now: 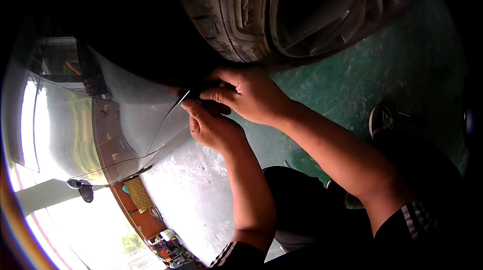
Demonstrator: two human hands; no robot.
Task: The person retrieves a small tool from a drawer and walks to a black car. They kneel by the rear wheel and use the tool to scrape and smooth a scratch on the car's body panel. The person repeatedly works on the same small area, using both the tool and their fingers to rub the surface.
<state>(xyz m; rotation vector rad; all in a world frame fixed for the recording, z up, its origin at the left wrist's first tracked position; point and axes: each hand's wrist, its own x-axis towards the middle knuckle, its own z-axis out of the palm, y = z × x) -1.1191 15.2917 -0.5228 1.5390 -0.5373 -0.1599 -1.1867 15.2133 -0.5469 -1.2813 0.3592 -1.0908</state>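
A glossy grey car body panel (146,89) curves along the left, with a thin dark seam running across it toward my hands. At the panel's edge, beside the dark wheel arch, my left hand (216,126) is closed in a pinch, its thumb against the edge by a thin bright sliver. Just above and to the right of it, my right hand (249,94) is closed too, thumb and fingers curled together in the shadow under the arch. What lies between the fingers of either hand is hidden. The tyre (226,18) stands right above my hands.
A spoked wheel rim (347,18) fills the upper right. Below spreads a worn green floor (332,84), with a dark shoe (381,119) on the right. Far off at the lower left stand an orange-brown cabinet (146,222) and a heap of mixed items (173,250). Deep shadow hides the wheel arch's inside.
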